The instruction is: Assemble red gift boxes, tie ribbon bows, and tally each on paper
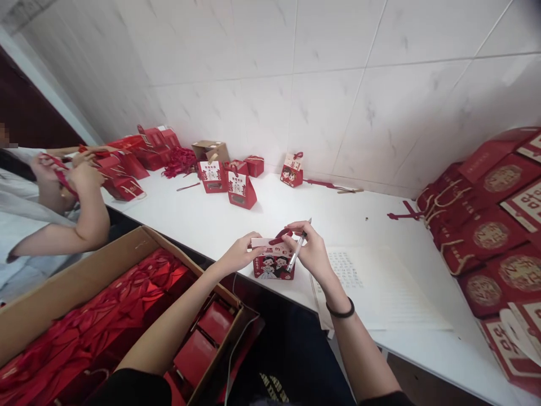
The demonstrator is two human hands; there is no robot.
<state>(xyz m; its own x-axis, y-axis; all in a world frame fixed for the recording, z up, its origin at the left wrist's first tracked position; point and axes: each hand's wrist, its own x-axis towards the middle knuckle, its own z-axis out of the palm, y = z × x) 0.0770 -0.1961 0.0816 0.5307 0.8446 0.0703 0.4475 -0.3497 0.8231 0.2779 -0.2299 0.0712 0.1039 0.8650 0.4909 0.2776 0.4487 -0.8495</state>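
Observation:
A small red and white gift box (pixel 274 267) with a cartoon couple on its front stands upright at the table's near edge. My left hand (pixel 242 254) grips its upper left side, thumb across the front of the white flap. A dark red ribbon (pixel 282 234) loops out at the top of the box. Fingers of my right hand (pixel 311 252) pinch at the ribbon by the box's upper right. That same hand also holds a clear pen (pixel 297 251), slanted across the fingers with one end pointing down along the box front.
An open notebook (pixel 376 287) with handwriting lies right of the box. Finished-looking gift boxes (pixel 242 190) stand behind. Red bags (pixel 486 225) are stacked at right. A carton (pixel 143 237) of red boxes sits at lower left, beside a co-worker (pixel 51 214) handling red ribbon.

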